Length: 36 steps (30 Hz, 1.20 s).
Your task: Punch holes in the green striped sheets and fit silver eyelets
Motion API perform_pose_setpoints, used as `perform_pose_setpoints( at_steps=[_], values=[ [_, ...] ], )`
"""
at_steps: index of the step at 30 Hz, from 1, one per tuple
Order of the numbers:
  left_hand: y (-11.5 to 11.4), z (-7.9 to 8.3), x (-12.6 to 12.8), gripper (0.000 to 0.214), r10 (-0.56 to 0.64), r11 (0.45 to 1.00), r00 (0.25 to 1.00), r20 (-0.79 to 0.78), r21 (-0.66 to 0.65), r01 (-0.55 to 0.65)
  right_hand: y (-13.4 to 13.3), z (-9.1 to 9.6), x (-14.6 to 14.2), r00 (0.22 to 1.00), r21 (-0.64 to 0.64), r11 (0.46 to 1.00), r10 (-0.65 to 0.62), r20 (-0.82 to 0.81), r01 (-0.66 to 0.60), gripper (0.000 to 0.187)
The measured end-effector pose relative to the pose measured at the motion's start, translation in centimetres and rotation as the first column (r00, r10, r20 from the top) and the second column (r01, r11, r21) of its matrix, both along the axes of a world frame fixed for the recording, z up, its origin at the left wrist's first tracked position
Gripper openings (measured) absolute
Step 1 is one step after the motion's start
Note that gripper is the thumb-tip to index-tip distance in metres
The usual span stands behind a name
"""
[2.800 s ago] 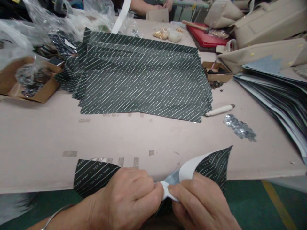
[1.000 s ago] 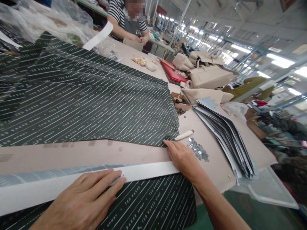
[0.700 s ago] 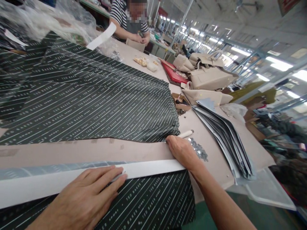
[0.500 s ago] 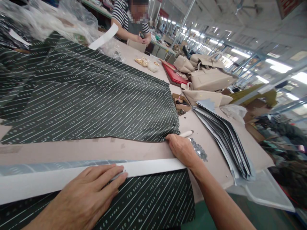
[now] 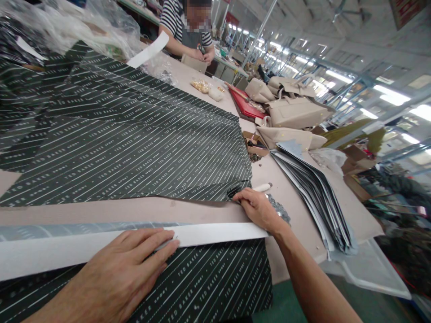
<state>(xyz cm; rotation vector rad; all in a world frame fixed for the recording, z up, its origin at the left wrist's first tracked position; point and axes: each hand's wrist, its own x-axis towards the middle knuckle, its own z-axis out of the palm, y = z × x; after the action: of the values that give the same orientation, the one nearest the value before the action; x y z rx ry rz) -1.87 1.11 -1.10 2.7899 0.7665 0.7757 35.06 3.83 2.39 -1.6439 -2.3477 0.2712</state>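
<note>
My left hand (image 5: pixel 117 264) lies flat, fingers stretched out, on a long white strip (image 5: pixel 215 234). Beneath the strip is a dark printed fabric panel (image 5: pixel 215 278) with white slanted lines and lettering. My right hand (image 5: pixel 257 206) is closed in a pinch at the near right corner of a stack of matching dark fabric (image 5: pixel 144 157). That corner is bent up and curled at my fingertips; how many layers they hold is hidden. A white-handled tool (image 5: pixel 262 187) lies just beyond my right hand, beside a heap of small grey metal pieces (image 5: pixel 279 210).
To the right lies a fanned stack of dark and grey strips (image 5: pixel 313 193). Behind it are beige bags (image 5: pixel 292 110), a red folder-like item (image 5: pixel 245 103) and a small parts box (image 5: pixel 254 143). Clear plastic (image 5: pixel 111 27) covers the far left. A co-worker (image 5: pixel 188 36) works across the table.
At my right fingers, the fabric corner has lifted and curled up more. My right hand has shifted slightly to the right; my left hand has stayed on the strip.
</note>
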Motion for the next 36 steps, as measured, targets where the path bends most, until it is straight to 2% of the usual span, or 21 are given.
perform_pose_setpoints(
  at_steps=[3, 8, 13, 17, 22, 24, 27, 30, 32, 33, 34, 36],
  values=[
    [0.1, -0.1, -0.2, 0.035, -0.018, 0.999, 0.999, -0.04, 0.031, 0.019, 0.2, 0.1, -0.2, 0.999, 0.014, 1.0, -0.008, 0.054, 0.007, 0.039],
    [-0.1, 0.0, -0.1, 0.037, 0.017, 1.0, 1.0, -0.018, 0.007, -0.017, 0.5, 0.3, -0.5, 0.992, 0.015, 1.0, -0.023, 0.127, 0.021, 0.043],
    [0.3, 0.0, -0.2, 0.036, -0.013, 0.998, 1.0, -0.018, 0.059, 0.014, 0.8, 0.9, 0.5, 0.973, 0.094, 0.991, -0.108, 0.202, 0.09, 0.033],
    [0.3, -0.1, -0.2, 0.036, -0.009, 0.997, 1.0, -0.009, 0.071, 0.009, 1.0, 1.4, 0.6, 0.939, 0.076, 0.997, -0.046, 0.341, 0.021, 0.018],
    [-0.2, 0.1, 0.4, 0.035, 0.065, 0.998, 0.995, 0.07, -0.026, -0.063, 0.9, 1.0, -0.4, 0.91, 0.055, 0.998, 0.013, 0.415, -0.039, 0.017],
    [-0.4, 0.5, 0.6, 0.035, 0.09, 0.995, 0.992, 0.083, -0.054, -0.086, 1.0, 0.6, -0.5, 0.905, 0.054, 0.997, 0.022, 0.425, -0.05, 0.019],
    [-0.4, 1.3, 0.6, 0.035, 0.035, 0.999, 0.999, 0.025, -0.018, -0.034, 1.3, 0.3, 0.0, 0.915, 0.067, 0.996, 0.021, 0.403, -0.053, 0.023],
    [-0.4, 1.7, 0.5, 0.034, 0.022, 1.0, 1.0, 0.014, -0.015, -0.022, 1.0, 0.8, -0.2, 0.94, 0.085, 0.996, -0.001, 0.341, -0.03, 0.023],
    [-0.5, 1.9, 0.5, 0.032, 0.029, 0.999, 1.0, -0.002, -0.028, -0.029, 0.4, 2.0, -1.5, 0.98, 0.0, 0.999, -0.044, 0.195, 0.045, 0.021],
    [-0.5, 1.9, 0.5, 0.031, 0.029, 0.999, 0.999, -0.015, -0.033, -0.03, -0.1, 2.6, -2.6, 0.994, -0.098, 0.993, -0.064, 0.091, 0.073, 0.021],
    [-0.5, 2.0, 0.5, 0.03, 0.026, 0.999, 0.999, -0.034, -0.042, -0.027, -0.5, 3.3, -4.0, 0.997, -0.222, 0.972, -0.08, -0.021, 0.074, 0.022],
    [-0.6, 2.1, 0.5, 0.03, 0.022, 0.998, 0.997, -0.068, -0.063, -0.026, -1.2, 4.3, -7.2, 0.975, -0.452, 0.892, -0.082, -0.206, -0.02, 0.025]
  ],
)
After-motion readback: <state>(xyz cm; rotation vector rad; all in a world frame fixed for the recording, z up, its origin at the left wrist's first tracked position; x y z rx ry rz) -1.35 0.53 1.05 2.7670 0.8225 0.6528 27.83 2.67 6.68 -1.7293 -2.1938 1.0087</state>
